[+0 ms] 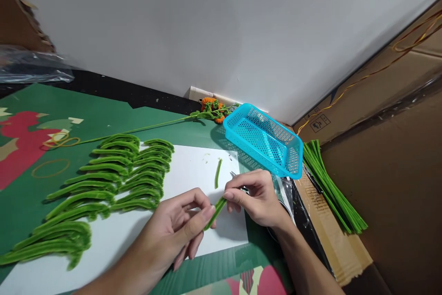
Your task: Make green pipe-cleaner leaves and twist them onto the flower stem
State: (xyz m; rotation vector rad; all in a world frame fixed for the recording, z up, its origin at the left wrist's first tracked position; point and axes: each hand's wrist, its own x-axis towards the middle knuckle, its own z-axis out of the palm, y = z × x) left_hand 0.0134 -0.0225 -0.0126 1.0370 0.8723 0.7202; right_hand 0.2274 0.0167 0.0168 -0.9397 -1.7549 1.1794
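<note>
Between my two hands, above the white paper (193,166), is a short green pipe cleaner (216,212). My left hand (183,226) pinches its lower part with thumb and fingers. The fingertips of my right hand (253,196) close on its upper end. Another short green pipe cleaner piece (218,173) lies on the paper just beyond my hands. A small metallic tip (233,174) shows beside my right hand; the rest of it is hidden. Several curved green pipe cleaner pieces (100,170) lie in two rows to the left, partly overlapping.
A blue perforated basket (299,157) stands at the back right. Beyond it lies a bundle of long green pipe cleaners (334,189) on cardboard (328,235). An orange flower (209,101) on a long green stem (152,127) rests near the wall. Cardboard boxes (390,147) flank the right side.
</note>
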